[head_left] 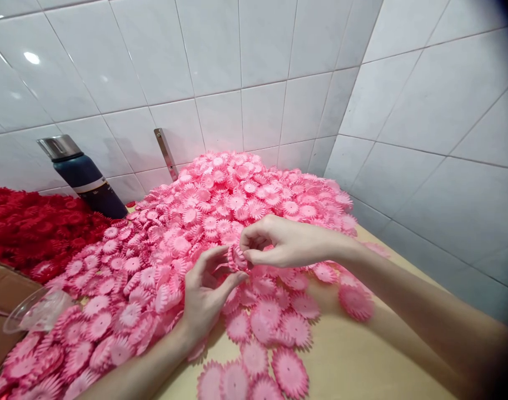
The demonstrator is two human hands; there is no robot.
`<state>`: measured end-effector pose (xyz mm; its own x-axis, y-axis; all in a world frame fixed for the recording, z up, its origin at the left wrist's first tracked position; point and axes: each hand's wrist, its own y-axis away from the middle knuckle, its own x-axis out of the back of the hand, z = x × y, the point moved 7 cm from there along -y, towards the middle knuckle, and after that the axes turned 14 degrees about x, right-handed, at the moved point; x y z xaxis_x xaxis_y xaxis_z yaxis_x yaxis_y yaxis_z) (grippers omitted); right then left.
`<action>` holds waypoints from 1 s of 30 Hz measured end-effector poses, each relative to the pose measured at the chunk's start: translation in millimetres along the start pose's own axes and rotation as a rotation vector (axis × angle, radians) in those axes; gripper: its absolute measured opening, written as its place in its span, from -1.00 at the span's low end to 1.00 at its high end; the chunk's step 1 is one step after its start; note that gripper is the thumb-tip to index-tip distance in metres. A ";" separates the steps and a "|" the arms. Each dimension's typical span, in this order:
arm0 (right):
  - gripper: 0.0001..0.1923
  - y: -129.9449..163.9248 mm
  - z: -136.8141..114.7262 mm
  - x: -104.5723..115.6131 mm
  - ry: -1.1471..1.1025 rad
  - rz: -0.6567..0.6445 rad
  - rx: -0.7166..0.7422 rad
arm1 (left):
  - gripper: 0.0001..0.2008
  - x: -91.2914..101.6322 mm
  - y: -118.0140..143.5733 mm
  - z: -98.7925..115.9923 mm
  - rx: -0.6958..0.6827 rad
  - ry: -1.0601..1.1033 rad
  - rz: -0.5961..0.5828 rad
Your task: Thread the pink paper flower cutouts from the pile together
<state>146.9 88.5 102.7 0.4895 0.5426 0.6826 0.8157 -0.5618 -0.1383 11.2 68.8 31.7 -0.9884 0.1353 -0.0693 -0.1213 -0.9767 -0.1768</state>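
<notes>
Both hands pinch one pink flower [237,258] over pink pile [220,205]: left hand [206,297], right hand [279,241]. Red pile [33,228] and flask [85,178] at left on table [354,355].

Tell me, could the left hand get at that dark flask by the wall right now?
Probably not easily: the left hand is busy pinching a pink flower with the right hand, and the flask stands far beyond the pink pile.

Pink flowers [220,222] — red flowers [33,228] — dark blue flask [85,178], white tiles [404,111].
</notes>
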 end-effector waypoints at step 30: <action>-0.83 8.0 -2.0 17.1 0.170 0.061 0.002 | -0.56 7.6 2.6 4.2 -0.049 -0.344 0.124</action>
<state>161.2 92.0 114.7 0.4792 0.3938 0.7844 0.7866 -0.5892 -0.1847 3.0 66.6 34.8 -0.9692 -0.0553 0.2398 -0.0027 -0.9720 -0.2351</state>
